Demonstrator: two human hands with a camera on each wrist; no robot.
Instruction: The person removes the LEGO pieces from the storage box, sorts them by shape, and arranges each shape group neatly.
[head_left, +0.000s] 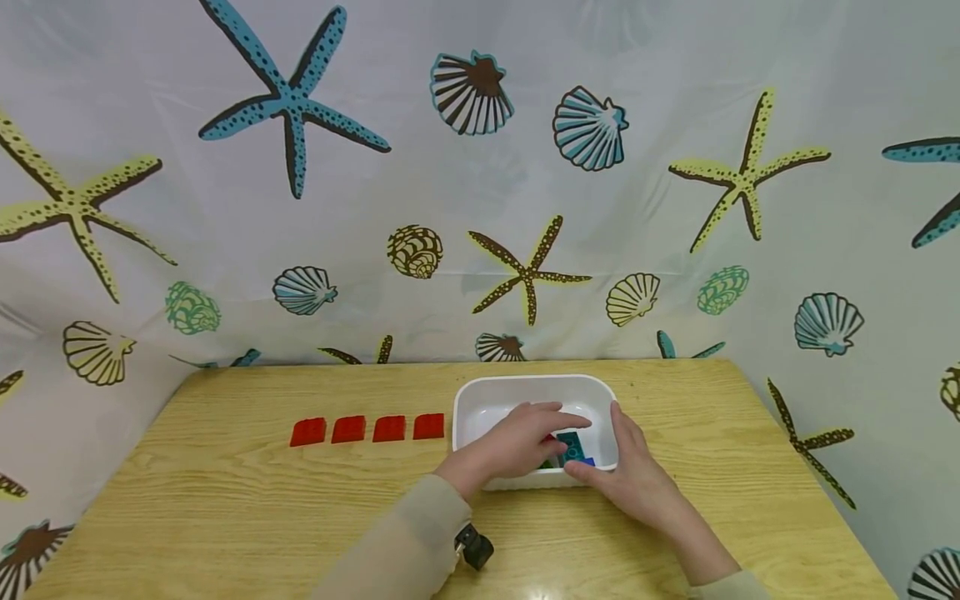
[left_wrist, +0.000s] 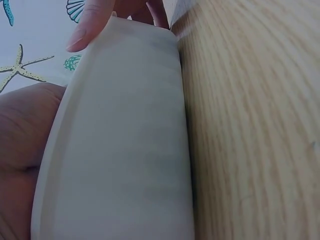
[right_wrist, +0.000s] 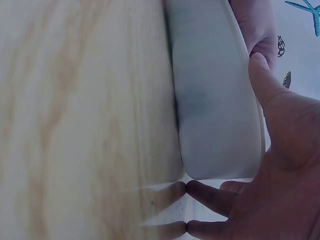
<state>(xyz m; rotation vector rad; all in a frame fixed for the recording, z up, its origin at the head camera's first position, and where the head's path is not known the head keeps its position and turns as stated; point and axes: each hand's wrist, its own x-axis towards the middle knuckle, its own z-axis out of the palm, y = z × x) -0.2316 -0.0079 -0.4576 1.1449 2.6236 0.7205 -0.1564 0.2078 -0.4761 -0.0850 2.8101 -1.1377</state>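
Left hand (head_left: 516,440) dips into white plastic tub (head_left: 534,482), fingers mostly straight, by teal rectangular block (head_left: 573,445) inside; can't tell grip. Right hand (head_left: 639,482), spread wide, steadies tub's right end. Best: brace lightly, pinch block edges.

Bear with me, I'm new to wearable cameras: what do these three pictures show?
No machine: a person's bare left hand and right hand. The wide picture comes from a camera on the head; the close ones from one on each wrist, facing the outside of the white bin. The bin stands on a wooden table, four red blocks lined up to its left. Inside are other pieces, including a teal block. The left reaches in; whether it grips anything is unclear. The right rests against the bin's near right corner.
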